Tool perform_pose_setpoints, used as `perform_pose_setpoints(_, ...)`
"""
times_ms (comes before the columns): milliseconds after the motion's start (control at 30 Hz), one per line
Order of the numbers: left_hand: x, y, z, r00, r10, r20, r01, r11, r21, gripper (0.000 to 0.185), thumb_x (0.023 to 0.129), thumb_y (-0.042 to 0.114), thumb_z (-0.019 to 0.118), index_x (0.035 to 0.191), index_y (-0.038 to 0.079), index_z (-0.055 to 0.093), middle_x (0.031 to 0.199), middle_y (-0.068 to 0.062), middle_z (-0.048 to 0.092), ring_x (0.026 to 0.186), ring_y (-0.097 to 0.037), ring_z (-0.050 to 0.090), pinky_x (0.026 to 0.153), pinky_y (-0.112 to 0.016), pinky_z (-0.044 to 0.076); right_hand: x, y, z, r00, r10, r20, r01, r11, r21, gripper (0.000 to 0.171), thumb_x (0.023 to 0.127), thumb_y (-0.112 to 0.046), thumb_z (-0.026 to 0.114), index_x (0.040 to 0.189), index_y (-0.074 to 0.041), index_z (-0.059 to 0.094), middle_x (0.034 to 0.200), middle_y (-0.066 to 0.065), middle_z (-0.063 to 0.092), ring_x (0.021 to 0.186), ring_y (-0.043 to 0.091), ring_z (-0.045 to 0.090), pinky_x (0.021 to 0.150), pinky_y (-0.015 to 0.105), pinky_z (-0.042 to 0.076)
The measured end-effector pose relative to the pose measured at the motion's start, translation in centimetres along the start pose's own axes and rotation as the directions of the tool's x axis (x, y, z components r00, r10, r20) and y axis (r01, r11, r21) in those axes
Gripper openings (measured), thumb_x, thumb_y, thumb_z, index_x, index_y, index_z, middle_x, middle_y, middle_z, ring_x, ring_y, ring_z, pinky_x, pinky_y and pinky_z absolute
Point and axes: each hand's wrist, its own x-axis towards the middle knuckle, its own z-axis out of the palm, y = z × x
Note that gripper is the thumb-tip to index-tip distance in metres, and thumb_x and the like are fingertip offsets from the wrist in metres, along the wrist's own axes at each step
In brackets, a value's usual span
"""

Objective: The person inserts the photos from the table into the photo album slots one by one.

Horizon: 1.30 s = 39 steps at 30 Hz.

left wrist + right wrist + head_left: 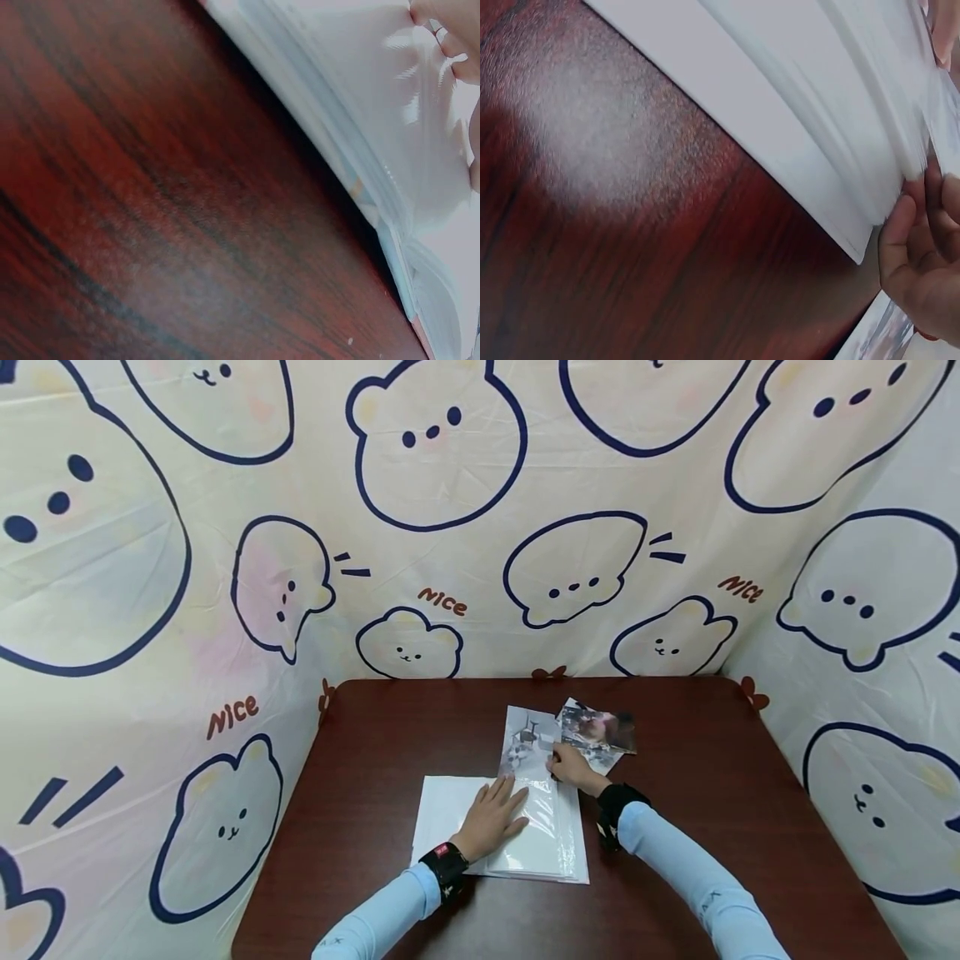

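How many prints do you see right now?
At least 2: a grey print at the top edge of the white album, and a darker print right of it. More may be hidden under the darker one or inside the album.

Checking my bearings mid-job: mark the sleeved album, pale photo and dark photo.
Sleeved album [534, 843], head view: glossy sleeve.
Pale photo [527, 743], head view: printed middle.
Dark photo [598, 727], head view: printed middle.

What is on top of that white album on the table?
The left hand rests on the white album, and the grey photo reaches its upper edge. The patch beneath that hand, and the album's underside, are covered.
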Motion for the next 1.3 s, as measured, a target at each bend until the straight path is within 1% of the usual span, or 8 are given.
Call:
perform_pose_setpoints(300, 0.0, 0.1, -0.1, 1.000, -0.005, 0.012, 0.005, 0.999, 0.036, 0.057, 0.100, 0.050, 0.038, 0.150, 0.022, 0.034, 0.155, -0.013, 0.029, 0.144, -0.027, 0.026, 0.109, -0.049, 0.031, 0.3, -0.5, -0.2, 0.996, -0.085, 0.002, 0.084, 0.981, -0.176, 0.010, 0.089, -0.001, 0.054, 0.081, -0.003, 0.049, 0.065, 0.003, 0.044, 0.056, 0.015, 0.039, 0.057, 0.029, 0.031)
perform_pose_setpoints(500, -0.1, 0.2, -0.1, 1.000, -0.003, 0.012, 0.003, 0.999, 0.042, 0.056, 0.101, 0.049, 0.037, 0.150, 0.023, 0.033, 0.156, -0.012, 0.028, 0.144, -0.026, 0.024, 0.110, -0.051, 0.030, 0.3, -0.8, -0.6, 0.985, -0.142, 0.093, 0.160, 0.961, -0.225, 0.006, 0.090, -0.003, 0.055, 0.085, -0.002, 0.051, 0.065, 0.002, 0.043, 0.057, 0.014, 0.038, 0.058, 0.029, 0.031)
perform_pose_setpoints(600, -0.3, 0.3, 0.1, 1.000, 0.009, -0.005, -0.009, 0.999, 0.041, 0.055, 0.101, 0.047, 0.037, 0.150, 0.023, 0.034, 0.155, -0.013, 0.028, 0.144, -0.028, 0.024, 0.109, -0.052, 0.030, 0.4, -1.0, -0.9, 0.986, -0.111, 0.128, 0.125, 0.986, -0.113, 0.009, 0.087, 0.001, 0.056, 0.094, 0.003, 0.051, 0.073, 0.007, 0.047, 0.063, 0.017, 0.040, 0.061, 0.031, 0.033)
perform_pose_setpoints(700, -0.6, 0.6, 0.6, 0.999, 0.036, -0.019, -0.035, 0.997, 0.063, 0.053, 0.102, 0.047, 0.032, 0.150, 0.024, 0.033, 0.155, -0.014, 0.028, 0.144, -0.029, 0.024, 0.110, -0.051, 0.030, 0.9, -1.1, -1.1, 0.989, 0.004, 0.147, -0.021, 0.993, 0.112, 0.042, 0.085, 0.002, 0.060, 0.123, 0.008, 0.043, 0.098, 0.019, 0.052, 0.079, 0.024, 0.049, 0.069, 0.033, 0.040)
perform_pose_setpoints(800, -1.5, 1.1, 1.0, 0.993, 0.102, -0.058, -0.097, 0.991, 0.088, 0.051, 0.103, 0.046, 0.031, 0.149, 0.024, 0.036, 0.154, -0.015, 0.030, 0.143, -0.031, 0.026, 0.109, -0.051, 0.030, 1.6, -0.8, -1.1, 0.983, 0.128, 0.132, -0.167, 0.923, 0.346, 0.073, 0.087, -0.003, 0.062, 0.146, 0.002, 0.019, 0.130, 0.029, 0.040, 0.105, 0.036, 0.053, 0.083, 0.040, 0.048)
perform_pose_setpoints(900, -2.6, 1.5, 1.1, 0.980, 0.177, -0.092, -0.168, 0.981, 0.098, 0.050, 0.102, 0.045, 0.032, 0.146, 0.023, 0.041, 0.152, -0.015, 0.033, 0.141, -0.030, 0.030, 0.109, -0.052, 0.030, 2.3, -0.6, -1.1, 0.983, 0.169, 0.075, -0.184, 0.888, 0.422, 0.080, 0.092, -0.008, 0.060, 0.152, -0.007, 0.007, 0.141, 0.031, 0.030, 0.118, 0.043, 0.048, 0.091, 0.049, 0.048)
perform_pose_setpoints(1067, -4.3, 1.7, 0.8, 0.961, 0.264, -0.080, -0.259, 0.964, 0.067, 0.053, 0.099, 0.053, 0.038, 0.144, 0.026, 0.044, 0.152, -0.011, 0.035, 0.142, -0.026, 0.030, 0.109, -0.054, 0.029, 3.0, -1.0, -1.2, 0.995, 0.096, 0.027, -0.099, 0.924, 0.370, 0.074, 0.093, 0.000, 0.054, 0.153, -0.013, 0.012, 0.125, 0.027, 0.038, 0.101, 0.036, 0.049, 0.082, 0.050, 0.049)
perform_pose_setpoints(1300, -5.3, 1.5, 0.8, 0.949, 0.299, -0.097, -0.297, 0.954, 0.034, 0.056, 0.094, 0.055, 0.048, 0.142, 0.026, 0.046, 0.153, -0.007, 0.035, 0.142, -0.023, 0.030, 0.110, -0.053, 0.028, 2.5, -1.2, -0.9, 0.997, -0.006, 0.071, -0.015, 0.955, 0.298, 0.054, 0.092, 0.001, 0.053, 0.142, -0.002, 0.035, 0.091, 0.019, 0.051, 0.076, 0.029, 0.051, 0.063, 0.044, 0.048)
